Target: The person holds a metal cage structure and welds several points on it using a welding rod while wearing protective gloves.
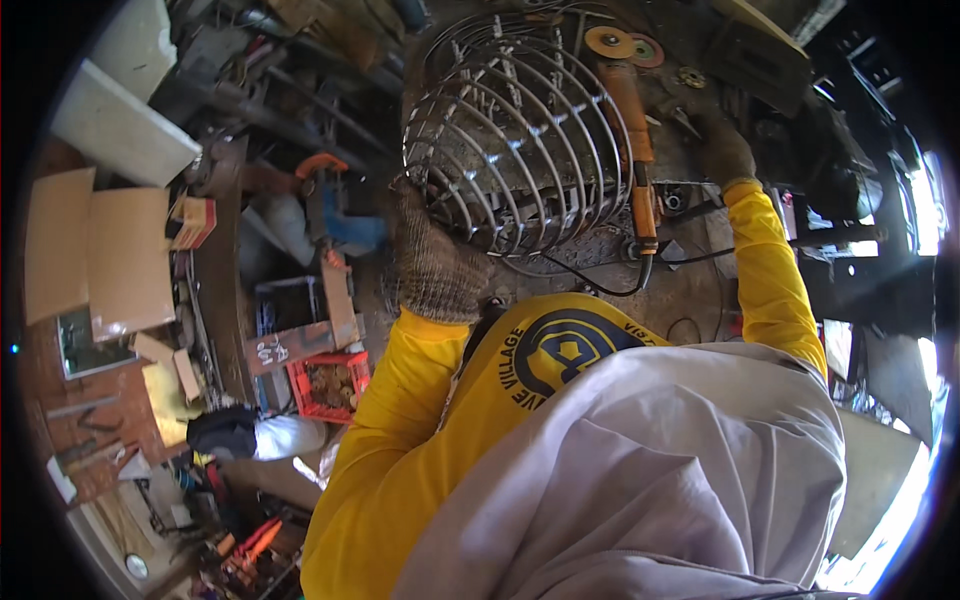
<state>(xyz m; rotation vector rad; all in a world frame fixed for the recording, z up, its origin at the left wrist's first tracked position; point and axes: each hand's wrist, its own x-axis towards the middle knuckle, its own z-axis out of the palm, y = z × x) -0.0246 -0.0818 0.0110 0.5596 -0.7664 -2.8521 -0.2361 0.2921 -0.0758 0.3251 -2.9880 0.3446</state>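
A rounded cage of bent metal rods (520,150) lies on the cluttered workbench in front of me. At its near left end, my left hand (440,262), in a knitted work glove, grips the rods; part of its fingers is hidden. Along the cage's right side lies an orange corded power tool (627,112), apparently a grinder, its black cable curling toward me. My right hand (726,152), also gloved, is over the bench to the right of that tool. A small metal hand tool (687,122) lies by its fingers, which are too dark to make out.
A tan disc (609,42) and a reddish disc (647,50) lie beyond the orange tool. Left of the bench stand a blue clamp-like tool (345,225) and a red crate (330,385). Cardboard sheets (128,255) lean farther left. A dark box-like piece (757,62) sits far right.
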